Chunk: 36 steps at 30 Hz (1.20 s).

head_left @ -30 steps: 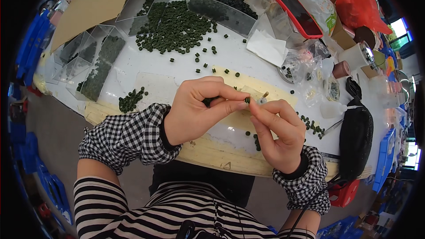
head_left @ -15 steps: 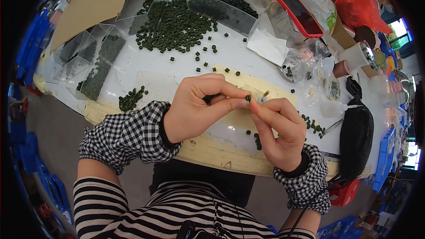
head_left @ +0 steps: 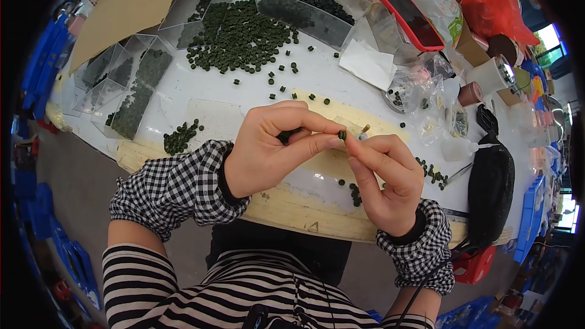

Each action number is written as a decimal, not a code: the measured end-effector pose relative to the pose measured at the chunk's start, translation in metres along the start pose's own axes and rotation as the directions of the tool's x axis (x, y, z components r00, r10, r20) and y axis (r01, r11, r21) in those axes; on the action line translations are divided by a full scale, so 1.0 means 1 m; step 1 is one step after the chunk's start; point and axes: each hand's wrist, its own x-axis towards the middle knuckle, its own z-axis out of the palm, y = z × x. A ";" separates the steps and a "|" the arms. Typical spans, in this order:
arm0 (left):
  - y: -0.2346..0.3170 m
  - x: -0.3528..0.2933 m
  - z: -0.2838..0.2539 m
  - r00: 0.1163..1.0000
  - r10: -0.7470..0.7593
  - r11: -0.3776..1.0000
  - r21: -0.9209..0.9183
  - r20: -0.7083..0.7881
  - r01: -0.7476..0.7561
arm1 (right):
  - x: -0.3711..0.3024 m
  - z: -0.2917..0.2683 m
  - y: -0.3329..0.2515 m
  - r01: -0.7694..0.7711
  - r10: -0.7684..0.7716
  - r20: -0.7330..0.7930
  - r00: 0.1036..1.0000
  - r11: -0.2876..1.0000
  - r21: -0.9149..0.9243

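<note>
My left hand [head_left: 277,143] pinches a small dark green round piece [head_left: 342,135] between thumb and forefinger. Behind its curled fingers, more dark green [head_left: 286,136] shows in the hand. Close against the pinched piece, my right hand [head_left: 390,180] has its fingers closed, the forefinger tip beside the piece. Whatever the right fingers hold, if anything, is too small to make out. Just beyond the fingertips, a brass-coloured pin [head_left: 365,128] stands up from the work surface. Similar pieces lie under the right hand [head_left: 355,195] and left of the left wrist [head_left: 181,137].
A large pile of green pieces [head_left: 244,36] spreads over the white table [head_left: 201,94]. Clear plastic boxes [head_left: 131,97] stand left and behind. A red-cased phone [head_left: 405,15], white tissue [head_left: 367,64], plastic bags and a black pouch [head_left: 490,180] occupy the right side.
My right hand has drawn slightly to the right, and the green piece shows more plainly at the left fingertips. The left hand stays almost in place.
</note>
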 end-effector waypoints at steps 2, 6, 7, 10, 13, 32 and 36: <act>0.000 0.000 0.000 1.000 -0.004 1.000 -0.002 0.002 0.004 | 0.000 0.000 0.000 0.006 -0.006 -0.003 1.000 1.000 -0.001; 0.001 0.000 0.000 1.000 -0.004 1.000 -0.008 0.007 0.004 | 0.000 0.000 0.000 0.013 -0.013 -0.003 1.000 1.000 -0.004; 0.001 0.000 -0.001 1.000 -0.004 1.000 -0.009 0.010 0.004 | 0.000 0.000 0.000 0.016 -0.016 -0.004 1.000 1.000 -0.007; 0.000 0.000 0.000 0.999 -0.028 0.998 -0.047 0.022 0.029 | 0.000 0.000 0.000 0.034 -0.035 -0.014 0.999 0.999 -0.029; 0.002 0.001 -0.001 0.999 -0.032 0.999 -0.029 0.039 0.033 | 0.000 0.000 -0.001 0.046 -0.046 -0.018 0.999 0.998 -0.039; 0.000 -0.001 0.002 0.999 -0.031 0.998 -0.053 -0.029 0.030 | 0.000 0.002 0.002 0.037 -0.038 -0.022 0.999 0.998 -0.049; 0.001 0.000 0.001 0.999 -0.035 0.998 -0.055 -0.012 0.034 | 0.001 0.001 0.001 0.047 -0.048 -0.019 0.999 0.998 -0.040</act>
